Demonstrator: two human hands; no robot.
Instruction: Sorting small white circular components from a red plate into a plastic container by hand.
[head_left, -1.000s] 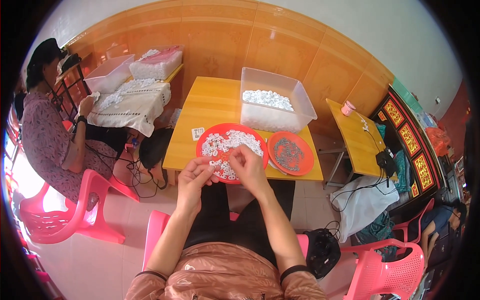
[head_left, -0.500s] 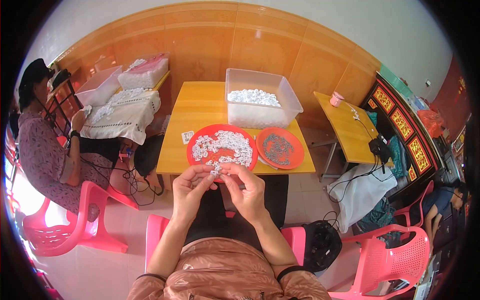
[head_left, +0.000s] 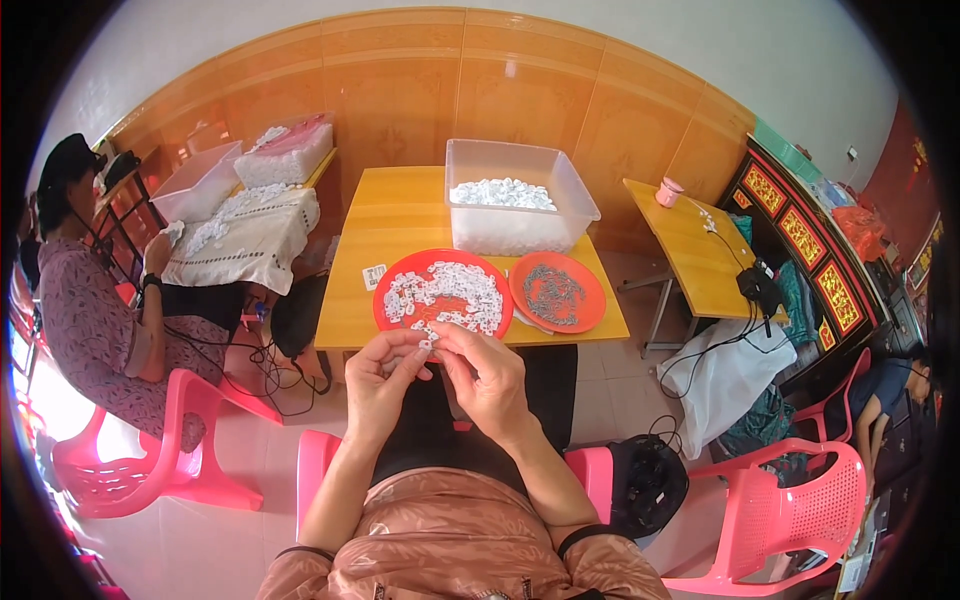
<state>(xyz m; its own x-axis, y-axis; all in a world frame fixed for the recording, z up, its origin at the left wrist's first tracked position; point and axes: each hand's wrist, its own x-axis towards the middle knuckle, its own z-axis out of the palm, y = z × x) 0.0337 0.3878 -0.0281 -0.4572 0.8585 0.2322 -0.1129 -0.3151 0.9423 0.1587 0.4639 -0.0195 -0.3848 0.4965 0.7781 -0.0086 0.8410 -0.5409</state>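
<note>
My left hand (head_left: 378, 388) and my right hand (head_left: 488, 380) meet at the fingertips just in front of the table edge. Pinched between them is a small white plastic piece (head_left: 427, 343), too small to make out fully. Both hands are closed, thumbs against fingers. Just beyond them, a red round tray (head_left: 381, 312) holds many loose white plastic pieces (head_left: 463, 282). To its right, an orange-red plate (head_left: 597, 298) carries a heap of small grey metal parts (head_left: 554, 297).
A clear plastic bin (head_left: 520, 232) of white pieces stands at the back of the yellow table (head_left: 385, 205). On the left, a person (head_left: 100, 300) sits at a cloth-covered table (head_left: 270, 228). A pink chair (head_left: 790, 510), black bag (head_left: 645, 485) and side table (head_left: 690, 250) are on the right.
My right fingertips have shifted slightly left, closer over the white piece and my left fingertips. My left hand stays nearly in place. The whole view has tilted a little.
</note>
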